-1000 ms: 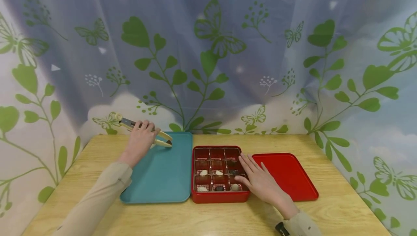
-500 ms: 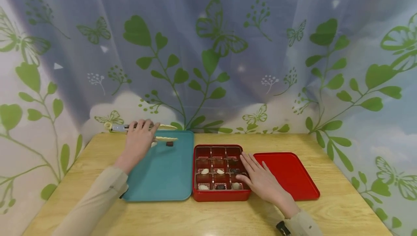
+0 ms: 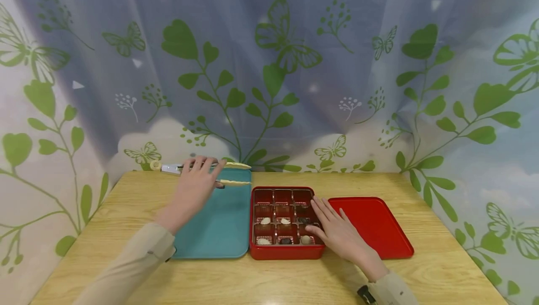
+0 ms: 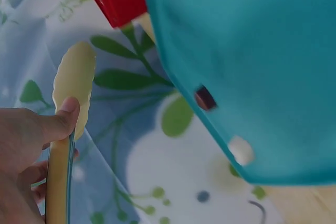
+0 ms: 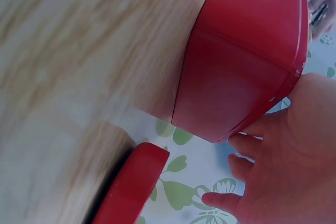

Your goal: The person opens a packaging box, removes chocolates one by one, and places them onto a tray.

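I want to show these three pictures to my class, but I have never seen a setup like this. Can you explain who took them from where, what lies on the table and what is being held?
No machine here: a person works with bare hands and wears three cameras. The wide picture comes from the head; the two close, tilted ones from the wrists. On the wooden table lie a teal tray, a red box with compartments, some holding small sweets, and its red lid to the right. The left hand holds cream tongs above the tray's far edge; its wrist camera shows a small dark piece on the tray. The right hand rests flat on the box's right edge.
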